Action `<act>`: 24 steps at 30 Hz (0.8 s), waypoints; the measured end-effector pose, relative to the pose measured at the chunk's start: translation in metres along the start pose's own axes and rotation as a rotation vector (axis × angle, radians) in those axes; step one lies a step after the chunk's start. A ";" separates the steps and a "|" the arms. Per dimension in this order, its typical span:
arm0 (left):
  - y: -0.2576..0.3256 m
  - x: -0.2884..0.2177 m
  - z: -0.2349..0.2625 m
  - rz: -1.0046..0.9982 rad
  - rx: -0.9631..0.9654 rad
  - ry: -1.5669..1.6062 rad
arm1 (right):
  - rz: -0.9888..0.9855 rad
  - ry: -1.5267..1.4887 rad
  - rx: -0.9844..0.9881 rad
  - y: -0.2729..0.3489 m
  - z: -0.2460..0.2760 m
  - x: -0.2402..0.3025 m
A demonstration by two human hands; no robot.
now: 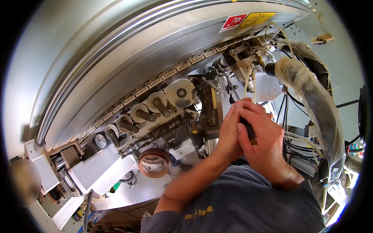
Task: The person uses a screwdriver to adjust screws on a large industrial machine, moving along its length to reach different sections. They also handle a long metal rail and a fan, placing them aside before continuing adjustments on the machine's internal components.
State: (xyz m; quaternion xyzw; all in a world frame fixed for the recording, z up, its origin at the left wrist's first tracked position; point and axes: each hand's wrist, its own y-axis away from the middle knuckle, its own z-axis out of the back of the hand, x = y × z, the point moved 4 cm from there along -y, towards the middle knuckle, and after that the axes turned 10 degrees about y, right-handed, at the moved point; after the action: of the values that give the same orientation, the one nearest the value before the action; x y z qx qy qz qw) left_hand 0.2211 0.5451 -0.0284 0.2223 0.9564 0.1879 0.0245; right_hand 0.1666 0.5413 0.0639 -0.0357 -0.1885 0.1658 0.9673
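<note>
A screwdriver (pixel 234 89) with a long thin metal shaft and a dark handle points up and left into the machine. My right hand (pixel 266 136) is closed round its handle, part of which shows below the fingers. Pressed against the right, my left hand (pixel 230 134) is closed at the top of the handle, where the shaft comes out. The shaft's far end reaches in beside a metal block with fittings (pixel 243 62), near a black knob (pixel 210 73). What the tip touches is too small to tell.
Metal rollers (pixel 181 93) with crank arms run along the machine to the left. A brown ring-shaped roll (pixel 154 162) lies below them. At the right hangs a thick plastic-wrapped hose (pixel 311 91), with black cables and pale tubes beside it. A long metal cover (pixel 128 58) curves overhead.
</note>
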 end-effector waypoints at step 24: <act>0.038 -0.122 -0.109 -0.571 0.151 -1.754 | 0.029 -0.271 -0.011 -0.040 -0.038 0.029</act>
State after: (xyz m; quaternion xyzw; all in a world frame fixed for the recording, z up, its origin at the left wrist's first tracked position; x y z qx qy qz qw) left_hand 0.3327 0.4861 0.0825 0.0417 0.6236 -0.1236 0.7708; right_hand 0.2185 0.5135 0.0446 -0.0207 -0.3179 0.1818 0.9303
